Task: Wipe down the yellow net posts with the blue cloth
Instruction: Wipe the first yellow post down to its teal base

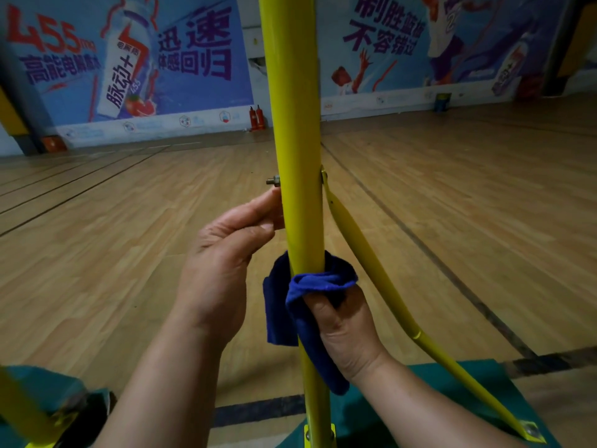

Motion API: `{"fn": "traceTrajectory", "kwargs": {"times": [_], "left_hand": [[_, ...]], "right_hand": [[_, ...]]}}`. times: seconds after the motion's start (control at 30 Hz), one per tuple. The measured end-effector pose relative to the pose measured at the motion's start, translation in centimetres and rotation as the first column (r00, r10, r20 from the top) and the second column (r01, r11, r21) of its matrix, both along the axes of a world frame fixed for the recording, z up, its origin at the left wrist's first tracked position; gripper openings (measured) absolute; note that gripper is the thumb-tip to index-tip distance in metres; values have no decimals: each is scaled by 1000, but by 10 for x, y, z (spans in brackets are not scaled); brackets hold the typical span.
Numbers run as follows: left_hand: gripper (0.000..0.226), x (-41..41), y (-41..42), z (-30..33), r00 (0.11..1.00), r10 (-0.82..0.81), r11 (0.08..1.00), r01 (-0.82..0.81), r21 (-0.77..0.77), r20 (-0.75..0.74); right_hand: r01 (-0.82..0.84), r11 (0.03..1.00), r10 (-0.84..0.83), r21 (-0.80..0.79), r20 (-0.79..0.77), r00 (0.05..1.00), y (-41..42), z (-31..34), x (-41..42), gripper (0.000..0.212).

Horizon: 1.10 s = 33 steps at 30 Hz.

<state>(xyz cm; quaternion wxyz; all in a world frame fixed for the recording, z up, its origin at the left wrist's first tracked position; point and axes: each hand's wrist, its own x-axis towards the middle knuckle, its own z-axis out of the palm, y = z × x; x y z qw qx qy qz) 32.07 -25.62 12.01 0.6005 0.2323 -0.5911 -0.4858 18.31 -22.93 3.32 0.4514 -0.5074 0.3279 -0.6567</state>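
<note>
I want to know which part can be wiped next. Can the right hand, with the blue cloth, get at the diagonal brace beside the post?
Probably yes. The right hand grips the blue cloth around the post, and the diagonal brace runs just to its right with nothing between them.

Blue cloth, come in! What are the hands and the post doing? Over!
Right hand grips blue cloth wrapped round yellow post. Left hand steadies post, below bolt. Brace close on right.

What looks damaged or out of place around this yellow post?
Nothing much. The yellow post and its diagonal brace look intact, and the blue cloth wraps it neatly. The wall behind shows a small crack or gap between the banners.
</note>
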Motion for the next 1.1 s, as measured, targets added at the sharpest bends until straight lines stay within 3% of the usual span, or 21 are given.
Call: {"fn": "traceTrajectory", "kwargs": {"times": [0.13, 0.33, 0.47, 1.1], "left_hand": [[51, 3, 1, -2, 998, -58, 998, 58, 18, 32], [58, 5, 1, -1, 986, -168, 986, 168, 4, -2], [60, 5, -1, -3, 983, -185, 983, 185, 11, -21], [61, 4, 6, -2, 973, -223, 975, 224, 2, -49]], "right_hand": [[61, 998, -61, -29, 14, 998, 2, 7, 6, 83], [300, 949, -313, -98, -170, 934, 6, 30, 21, 75], [394, 916, -401, -79, -161, 902, 9, 38, 30, 76], [360, 932, -363, -48, -97, 927, 2, 3, 22, 68]]}}
